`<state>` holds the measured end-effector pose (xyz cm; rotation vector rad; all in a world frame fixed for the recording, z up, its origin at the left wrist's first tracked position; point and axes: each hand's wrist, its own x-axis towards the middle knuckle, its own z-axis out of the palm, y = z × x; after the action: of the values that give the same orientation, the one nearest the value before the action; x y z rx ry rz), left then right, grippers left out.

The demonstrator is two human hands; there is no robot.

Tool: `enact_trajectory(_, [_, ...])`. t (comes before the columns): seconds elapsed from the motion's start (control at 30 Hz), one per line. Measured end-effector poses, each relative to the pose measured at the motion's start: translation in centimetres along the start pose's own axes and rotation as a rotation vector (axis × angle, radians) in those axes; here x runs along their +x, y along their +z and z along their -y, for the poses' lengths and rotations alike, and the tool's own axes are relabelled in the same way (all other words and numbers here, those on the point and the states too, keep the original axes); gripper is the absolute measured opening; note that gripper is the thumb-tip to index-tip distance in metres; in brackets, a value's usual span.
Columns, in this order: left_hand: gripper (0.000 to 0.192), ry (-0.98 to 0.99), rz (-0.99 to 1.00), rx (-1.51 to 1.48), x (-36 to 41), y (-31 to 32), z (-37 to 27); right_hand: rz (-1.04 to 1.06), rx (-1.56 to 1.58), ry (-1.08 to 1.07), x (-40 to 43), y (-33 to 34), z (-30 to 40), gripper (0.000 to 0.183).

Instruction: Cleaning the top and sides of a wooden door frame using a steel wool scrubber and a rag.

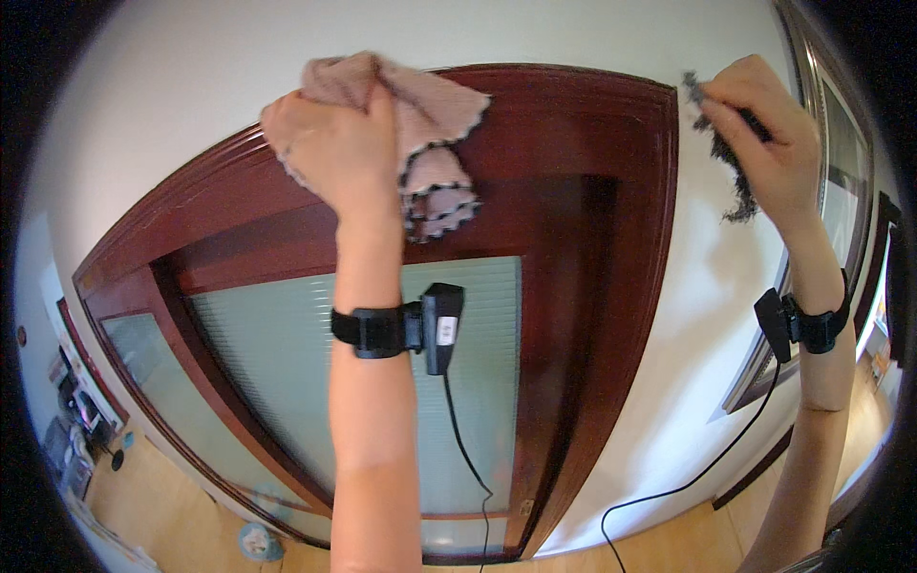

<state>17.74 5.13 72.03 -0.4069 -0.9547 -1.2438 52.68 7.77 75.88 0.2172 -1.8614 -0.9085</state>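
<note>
My left hand (337, 150) grips a pink cloth (437, 107) with a dark stitched edge, held bunched at the upper frame of a door. Part of the cloth hangs in folds below the fingers. The door frame (602, 122) is dark red-brown wood, around ribbed, frosted glass panels (444, 308). To the right, my right hand (766, 143) pinches a dark grey, fluffy strip (734, 172) in front of the white wall (666, 315). The strip dangles under the hand; its exact kind cannot be told.
Each wrist wears a black strap with a small box (438, 329) and a trailing cable (458, 444). A framed picture (838, 150) hangs on the wall at right. Below lies a pale wooden floor (157, 494), with a light blue object (259, 542) by the door.
</note>
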Motion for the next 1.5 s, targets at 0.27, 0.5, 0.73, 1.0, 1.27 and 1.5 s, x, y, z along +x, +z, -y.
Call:
enact_trajectory(0.27, [0.043,-0.049,0.184,-0.306,-2.5,-1.3,-20.0,-0.031,-0.091,0.024,-3.0,-2.3,-1.2,0.008])
enact_trajectory(0.5, [0.042,0.036,0.017,-0.525,-3.9,-0.1,-24.4,-0.073,-0.179,0.226,-9.1,-7.0,-3.3,0.01])
enact_trajectory(0.73, [0.046,0.037,0.292,-0.846,-3.9,-1.9,-24.1,-0.283,0.038,0.433,-10.0,-6.8,0.8,0.009])
enact_trajectory(1.0, [0.022,-0.583,0.354,-1.483,-6.9,-10.9,-21.3,-0.472,0.853,0.929,-13.1,-1.0,10.2,0.004])
enact_trajectory(1.27, [0.033,-2.109,0.66,-2.073,-17.3,-24.9,-12.3,-0.193,1.248,1.154,-16.6,6.3,19.0,0.008])
enact_trajectory(1.5, [0.041,-2.245,0.645,-1.312,-26.0,-33.0,-8.2,0.121,1.066,1.273,-21.4,12.2,27.4,0.014])
